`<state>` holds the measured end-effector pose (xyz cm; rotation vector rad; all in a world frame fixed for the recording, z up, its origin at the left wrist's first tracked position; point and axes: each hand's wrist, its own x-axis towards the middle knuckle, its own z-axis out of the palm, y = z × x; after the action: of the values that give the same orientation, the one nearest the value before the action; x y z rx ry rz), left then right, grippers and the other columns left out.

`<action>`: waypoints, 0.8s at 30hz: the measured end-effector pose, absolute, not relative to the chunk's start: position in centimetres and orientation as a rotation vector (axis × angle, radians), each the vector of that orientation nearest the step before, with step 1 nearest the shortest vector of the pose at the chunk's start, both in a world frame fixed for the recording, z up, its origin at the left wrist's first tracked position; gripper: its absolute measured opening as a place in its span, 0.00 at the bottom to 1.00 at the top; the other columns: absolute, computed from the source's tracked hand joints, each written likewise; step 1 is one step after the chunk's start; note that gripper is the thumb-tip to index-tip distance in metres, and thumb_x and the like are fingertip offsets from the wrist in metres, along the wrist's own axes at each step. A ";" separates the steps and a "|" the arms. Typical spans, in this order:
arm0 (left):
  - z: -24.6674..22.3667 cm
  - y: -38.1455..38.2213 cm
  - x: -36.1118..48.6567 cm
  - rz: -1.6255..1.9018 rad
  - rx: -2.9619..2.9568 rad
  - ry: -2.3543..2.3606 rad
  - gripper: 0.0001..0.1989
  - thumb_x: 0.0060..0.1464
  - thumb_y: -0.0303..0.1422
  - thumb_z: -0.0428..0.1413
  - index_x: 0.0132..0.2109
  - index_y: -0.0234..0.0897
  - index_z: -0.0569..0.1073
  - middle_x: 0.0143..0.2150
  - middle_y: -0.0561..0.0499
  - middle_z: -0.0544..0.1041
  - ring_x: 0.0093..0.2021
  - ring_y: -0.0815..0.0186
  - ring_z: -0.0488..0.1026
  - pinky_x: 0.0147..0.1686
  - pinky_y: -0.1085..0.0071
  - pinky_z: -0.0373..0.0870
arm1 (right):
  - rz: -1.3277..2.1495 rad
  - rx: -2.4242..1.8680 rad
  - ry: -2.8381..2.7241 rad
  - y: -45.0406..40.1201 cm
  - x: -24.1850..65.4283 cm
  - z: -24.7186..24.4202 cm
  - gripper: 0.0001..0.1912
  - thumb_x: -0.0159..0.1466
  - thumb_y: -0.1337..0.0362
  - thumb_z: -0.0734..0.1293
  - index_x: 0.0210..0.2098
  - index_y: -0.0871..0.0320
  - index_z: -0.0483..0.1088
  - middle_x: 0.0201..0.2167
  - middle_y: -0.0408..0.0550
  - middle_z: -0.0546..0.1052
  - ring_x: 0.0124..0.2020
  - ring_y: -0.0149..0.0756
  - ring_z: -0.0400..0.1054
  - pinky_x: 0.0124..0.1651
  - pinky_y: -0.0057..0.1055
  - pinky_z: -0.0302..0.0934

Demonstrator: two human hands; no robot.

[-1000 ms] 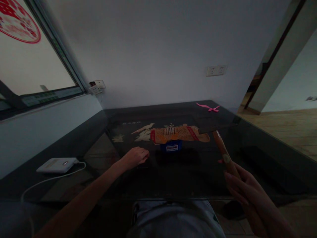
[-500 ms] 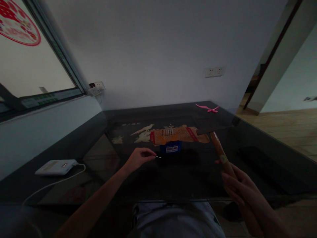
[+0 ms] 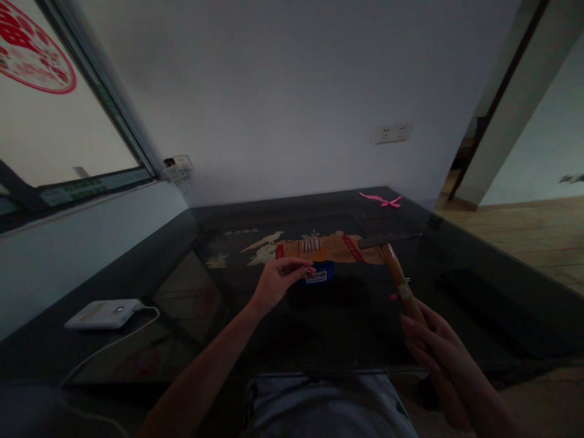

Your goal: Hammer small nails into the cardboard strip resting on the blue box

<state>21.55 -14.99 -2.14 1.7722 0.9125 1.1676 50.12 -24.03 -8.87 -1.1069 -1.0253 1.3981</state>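
Observation:
My left hand (image 3: pixel 280 281) pinches a thin shiny nail (image 3: pixel 312 275) in front of a small blue box (image 3: pixel 325 272) with a white label. Behind that box lies a long tan speckled piece (image 3: pixel 335 248) with red bands; several thin dark nails (image 3: pixel 311 244) stand in a row on it. My right hand (image 3: pixel 431 328) is wrapped round the wooden handle of a hammer (image 3: pixel 398 274). Its long dark metal head lies across the right end of the tan piece in my view; whether they touch I cannot tell.
A white power bank (image 3: pixel 104 314) with a cable lies on the left of the dark glossy table (image 3: pixel 347 340). At the far right corner is a pink ribbon (image 3: pixel 385 201). A flat black object (image 3: pixel 502 313) lies on the right. Wall sockets (image 3: pixel 393 134) are behind.
My left hand has moved forward and right with the nail, now partly covering the blue box. My right hand and the hammer have shifted slightly left.

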 end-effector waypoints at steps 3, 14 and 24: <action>-0.6 -13.5 22.7 1.354 1.999 0.952 0.10 0.53 0.33 0.56 0.42 0.35 0.74 0.37 0.48 0.79 0.39 0.65 0.75 0.44 0.69 0.71 | 1.377 -1.125 -1.036 -24.0 50.0 -8.9 0.30 0.57 0.54 0.67 0.55 0.59 0.57 0.10 0.29 0.55 0.07 0.17 0.45 0.10 0.16 0.39; -1.4 -5.9 26.0 1.370 2.346 1.138 0.09 0.50 0.29 0.57 0.41 0.37 0.73 0.34 0.51 0.78 0.36 0.67 0.75 0.40 0.71 0.69 | 1.414 -1.077 -1.084 -23.7 50.0 -9.3 0.31 0.59 0.55 0.66 0.57 0.58 0.53 0.11 0.29 0.56 0.07 0.17 0.44 0.11 0.16 0.39; -1.9 -6.3 26.4 1.288 2.375 1.088 0.08 0.51 0.29 0.55 0.40 0.37 0.73 0.35 0.51 0.77 0.35 0.68 0.74 0.38 0.73 0.69 | 1.407 -1.093 -1.085 -23.8 50.0 -9.1 0.32 0.59 0.55 0.66 0.58 0.58 0.53 0.11 0.29 0.56 0.07 0.17 0.44 0.11 0.17 0.40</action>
<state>26.40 -6.26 -1.90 2.3747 1.0875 1.2875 50.00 -23.76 -9.14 -1.0926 -1.0847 1.4068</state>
